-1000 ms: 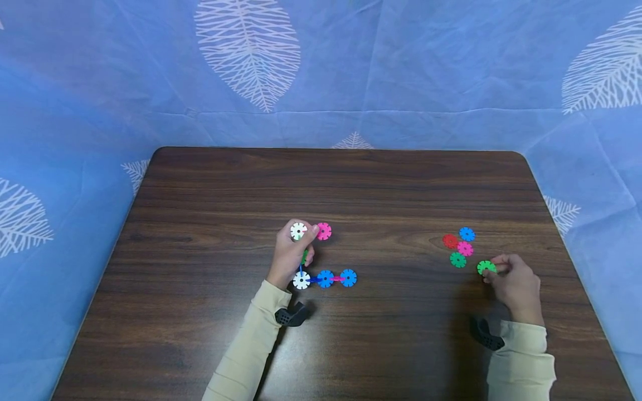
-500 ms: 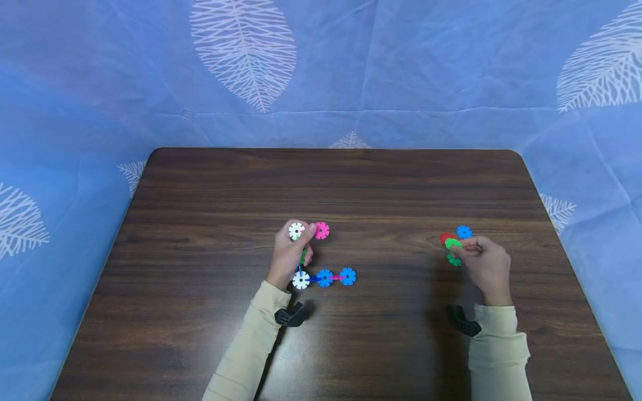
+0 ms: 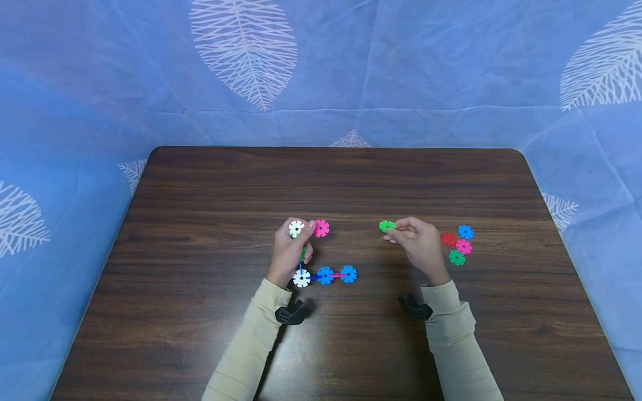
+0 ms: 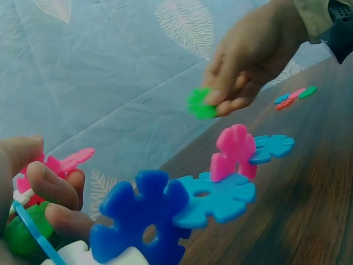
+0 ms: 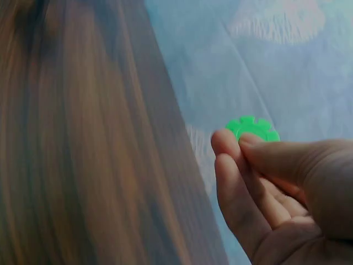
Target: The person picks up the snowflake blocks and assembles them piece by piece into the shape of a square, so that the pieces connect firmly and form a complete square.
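Observation:
My left hand (image 3: 289, 249) grips a chain of notched plastic discs joined by their slots. A white disc (image 3: 296, 229) and a pink disc (image 3: 321, 228) show at its upper end. Below, the chain runs right from another white disc (image 3: 301, 278) through a dark blue disc (image 4: 142, 221) and a light blue disc (image 4: 215, 200) to a last blue disc (image 3: 348, 274). Part of the chain is hidden behind the fingers. Between thumb and fingertips my right hand (image 3: 418, 243) pinches a bright green notched disc (image 3: 387, 225), apart from the chain and to its right.
Several loose discs lie in a cluster on the right of the brown wooden table (image 3: 251, 184): a red disc (image 3: 448, 239), a blue disc (image 3: 465, 231), a pink disc (image 3: 463, 246) and a green disc (image 3: 457, 257). Blue leaf-patterned cloth (image 3: 401, 61) hangs behind the table.
The right hand has carried the bright green disc leftward from the table's right side, past the loose cluster, toward the chain. The left hand and chain have stayed nearly still.

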A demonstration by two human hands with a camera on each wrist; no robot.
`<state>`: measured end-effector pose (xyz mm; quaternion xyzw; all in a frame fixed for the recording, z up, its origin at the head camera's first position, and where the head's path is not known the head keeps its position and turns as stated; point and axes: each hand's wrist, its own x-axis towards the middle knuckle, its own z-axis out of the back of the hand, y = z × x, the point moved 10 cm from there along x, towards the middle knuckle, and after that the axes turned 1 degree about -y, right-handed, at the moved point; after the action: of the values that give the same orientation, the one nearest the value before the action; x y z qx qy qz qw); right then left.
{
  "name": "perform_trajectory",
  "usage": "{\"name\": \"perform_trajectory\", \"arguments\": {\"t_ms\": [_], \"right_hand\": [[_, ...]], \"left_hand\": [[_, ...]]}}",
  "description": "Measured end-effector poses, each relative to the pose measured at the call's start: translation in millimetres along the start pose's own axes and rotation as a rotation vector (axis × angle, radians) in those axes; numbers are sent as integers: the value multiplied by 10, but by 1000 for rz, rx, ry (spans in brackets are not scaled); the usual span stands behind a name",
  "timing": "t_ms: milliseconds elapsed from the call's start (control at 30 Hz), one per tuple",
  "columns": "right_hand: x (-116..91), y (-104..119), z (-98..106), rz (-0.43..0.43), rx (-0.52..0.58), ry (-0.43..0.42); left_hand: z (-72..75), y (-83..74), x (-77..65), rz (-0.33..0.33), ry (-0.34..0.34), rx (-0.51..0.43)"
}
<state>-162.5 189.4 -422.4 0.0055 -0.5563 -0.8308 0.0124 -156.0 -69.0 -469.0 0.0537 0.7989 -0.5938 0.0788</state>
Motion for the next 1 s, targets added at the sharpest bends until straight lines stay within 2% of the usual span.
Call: {"name": "perform_trajectory", "arguments": {"t_ms": [200, 367, 533, 700, 1000], "right_hand": [[62, 177, -417, 42, -28, 112], [62, 283, -635, 108, -69, 185], [70, 410, -821, 157, -47, 223], [82, 483, -922, 181, -19, 216], [94, 515, -970, 210, -66, 211]], "left_hand": [[-19, 37, 2, 22, 11, -15], [-4, 51, -1, 31, 14, -27], [10, 49, -7, 24, 17, -22], [10, 47, -17, 19, 17, -2], [2, 31, -37, 34, 26, -17]]}}
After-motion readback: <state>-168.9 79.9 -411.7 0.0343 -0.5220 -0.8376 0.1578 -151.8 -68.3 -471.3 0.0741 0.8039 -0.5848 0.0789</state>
